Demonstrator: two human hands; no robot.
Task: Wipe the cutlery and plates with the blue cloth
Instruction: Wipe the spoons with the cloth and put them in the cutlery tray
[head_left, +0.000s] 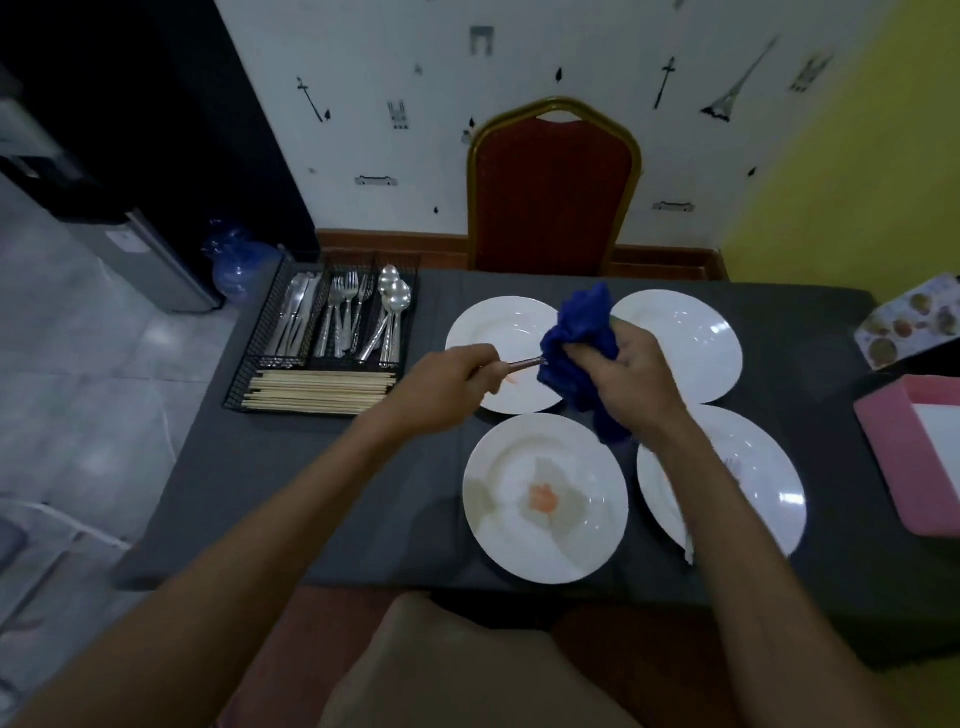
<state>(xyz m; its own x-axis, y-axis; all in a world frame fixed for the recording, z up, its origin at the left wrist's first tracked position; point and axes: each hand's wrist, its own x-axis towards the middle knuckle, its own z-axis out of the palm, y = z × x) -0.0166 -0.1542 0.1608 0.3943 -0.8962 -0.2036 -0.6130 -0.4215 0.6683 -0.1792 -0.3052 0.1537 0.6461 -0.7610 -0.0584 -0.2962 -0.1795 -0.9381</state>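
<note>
Head view: the left hand (447, 387) grips a metal cutlery handle (522, 364), while the right hand (631, 382) clutches the blue cloth (576, 338) bunched round its far end. Both hover above four white plates (519, 545) on the grey table (311, 467).

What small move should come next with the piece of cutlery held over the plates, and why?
Probably draw the cutlery piece leftward through the blue cloth. The left hand grips its handle and the right hand bunches the cloth round its hidden far end, so one pull would likely wipe that end.
</note>
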